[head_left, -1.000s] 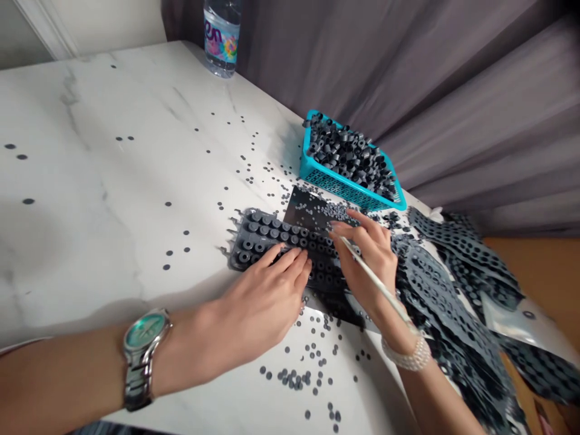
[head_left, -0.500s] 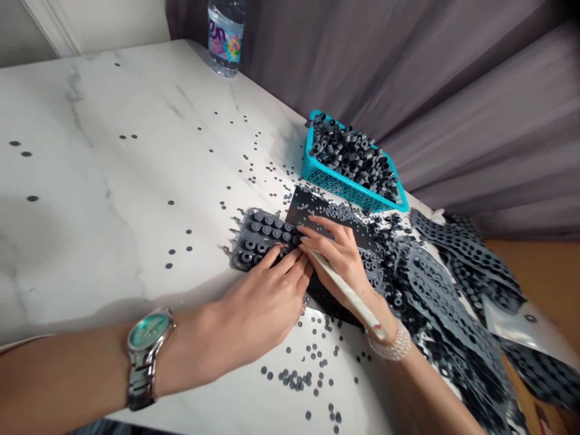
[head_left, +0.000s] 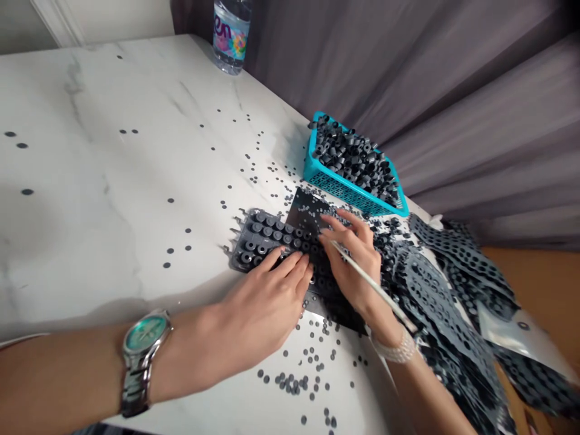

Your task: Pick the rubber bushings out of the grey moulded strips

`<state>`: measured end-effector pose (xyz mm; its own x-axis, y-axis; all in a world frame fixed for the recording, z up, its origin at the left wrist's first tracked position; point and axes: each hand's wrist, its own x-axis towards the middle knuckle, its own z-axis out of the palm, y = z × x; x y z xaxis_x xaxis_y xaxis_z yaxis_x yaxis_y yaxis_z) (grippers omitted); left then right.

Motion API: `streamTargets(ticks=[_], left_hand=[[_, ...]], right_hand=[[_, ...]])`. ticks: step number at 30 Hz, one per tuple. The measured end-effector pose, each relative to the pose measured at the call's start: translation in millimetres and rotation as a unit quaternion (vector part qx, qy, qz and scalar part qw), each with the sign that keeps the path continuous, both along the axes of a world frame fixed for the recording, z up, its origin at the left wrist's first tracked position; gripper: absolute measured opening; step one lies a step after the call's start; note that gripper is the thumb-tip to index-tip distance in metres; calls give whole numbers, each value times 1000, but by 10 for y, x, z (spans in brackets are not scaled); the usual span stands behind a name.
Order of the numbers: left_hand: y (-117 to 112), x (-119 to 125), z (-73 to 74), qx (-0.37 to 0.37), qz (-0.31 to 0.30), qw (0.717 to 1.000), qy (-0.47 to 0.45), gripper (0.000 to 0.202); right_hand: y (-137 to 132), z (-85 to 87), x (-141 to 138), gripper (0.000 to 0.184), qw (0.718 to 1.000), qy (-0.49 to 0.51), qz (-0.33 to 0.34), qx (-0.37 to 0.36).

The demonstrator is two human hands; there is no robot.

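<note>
My left hand (head_left: 260,308) lies with extended fingers across a dark rubber sheet (head_left: 267,228) that carries rows of round raised cups. Its fingertips press on the sheet's middle. To the right, my right hand (head_left: 356,260) has its fingers bent around a thin white stick (head_left: 383,294), which slants back over the wrist. That hand is over the right part of the sheet; the stick's working tip is hidden. Under the sheet lies a flat black mat (head_left: 299,208), sprinkled with small grey discs.
A turquoise basket (head_left: 353,188) full of black rubber pieces stands behind the mat. More perforated rubber sheets (head_left: 435,284) are heaped on the right. Small dark discs (head_left: 292,383) are scattered over the white marbled table (head_left: 81,241). A water bottle (head_left: 231,39) stands at the back edge.
My right hand has shifted right, away from my left fingers, with the white stick still in it. More of the rubber sheet shows between the hands. My left hand has stayed nearly in place.
</note>
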<state>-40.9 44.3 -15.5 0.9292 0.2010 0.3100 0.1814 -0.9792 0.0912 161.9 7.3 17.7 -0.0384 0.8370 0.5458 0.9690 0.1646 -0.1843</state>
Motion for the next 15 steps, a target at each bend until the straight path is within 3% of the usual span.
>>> streamTargets(ticks=[6, 15], left_hand=[[10, 3, 30, 3, -10, 1000, -8, 42], [10, 8, 56, 3, -4, 1000, -23, 36]], right_hand=[[-191, 34, -192, 18, 994, -14, 97, -40], [-162, 29, -161, 21, 989, -52, 118, -66]])
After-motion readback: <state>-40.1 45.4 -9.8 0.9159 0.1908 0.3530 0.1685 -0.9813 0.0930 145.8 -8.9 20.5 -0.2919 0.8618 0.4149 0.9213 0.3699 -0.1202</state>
